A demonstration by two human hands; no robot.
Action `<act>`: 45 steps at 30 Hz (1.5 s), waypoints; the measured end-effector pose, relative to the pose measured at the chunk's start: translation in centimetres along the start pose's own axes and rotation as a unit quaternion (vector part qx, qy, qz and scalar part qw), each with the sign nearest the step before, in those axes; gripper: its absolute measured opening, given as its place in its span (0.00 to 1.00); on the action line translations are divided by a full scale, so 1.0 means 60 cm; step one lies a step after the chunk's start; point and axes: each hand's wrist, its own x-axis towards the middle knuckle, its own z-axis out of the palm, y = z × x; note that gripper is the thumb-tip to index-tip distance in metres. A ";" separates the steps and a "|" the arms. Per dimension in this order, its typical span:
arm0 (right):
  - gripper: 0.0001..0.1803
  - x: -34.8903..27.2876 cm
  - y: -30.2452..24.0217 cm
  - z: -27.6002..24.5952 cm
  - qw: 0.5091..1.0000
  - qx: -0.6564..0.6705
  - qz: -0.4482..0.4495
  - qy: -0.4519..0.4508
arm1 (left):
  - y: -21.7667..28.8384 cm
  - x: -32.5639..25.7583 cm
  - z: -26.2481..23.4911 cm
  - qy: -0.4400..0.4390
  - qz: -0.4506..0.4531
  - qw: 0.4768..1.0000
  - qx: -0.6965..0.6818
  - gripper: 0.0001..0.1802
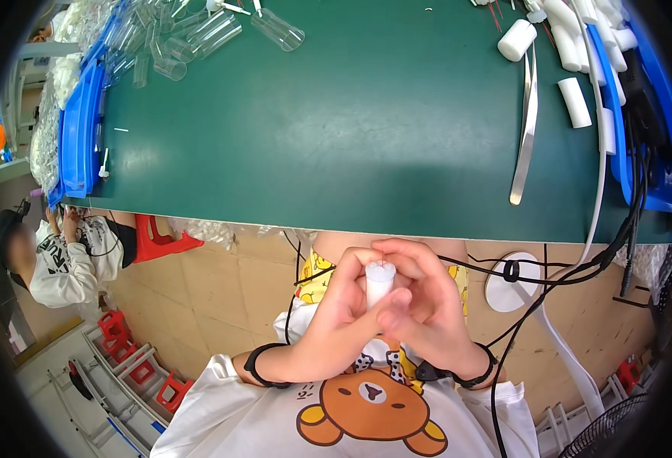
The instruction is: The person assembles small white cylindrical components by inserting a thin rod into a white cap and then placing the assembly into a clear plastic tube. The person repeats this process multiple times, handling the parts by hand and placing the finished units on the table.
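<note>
In front of my body, just below the table's near edge, I hold a small white cylinder (379,288) upright between both hands. Its upper end looks pale and translucent. My left hand (334,320) wraps it from the left, and my right hand (431,309) closes round it from the right, with a thumb across its lower part. Fingers and palms hide the rest of the cylinder. On the green table, metal tweezers (526,133) lie to the right, close to loose white cylinders (575,103).
Clear plastic tubes (277,30) lie at the far left. A blue bin (82,126) stands at the left edge, another blue bin (660,179) at the right. Black cables (632,206) and a white cord (600,175) hang over the right side. Another person (72,259) sits at the left.
</note>
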 end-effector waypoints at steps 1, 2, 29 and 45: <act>0.34 0.001 0.004 0.001 1.000 0.021 0.008 0.000 | 0.006 0.003 0.003 0.008 -0.012 1.000 0.005 0.14; 0.34 0.004 0.010 0.001 0.999 0.036 0.008 -0.003 | 0.009 0.005 0.004 0.017 -0.024 1.000 0.010 0.13; 0.26 0.020 0.025 0.022 0.992 0.023 -0.017 0.120 | -0.011 0.036 0.012 -0.003 0.037 0.996 0.077 0.09; 0.22 0.035 0.003 -0.007 0.999 0.036 0.010 0.003 | -0.009 0.039 0.046 0.129 0.035 0.988 0.083 0.13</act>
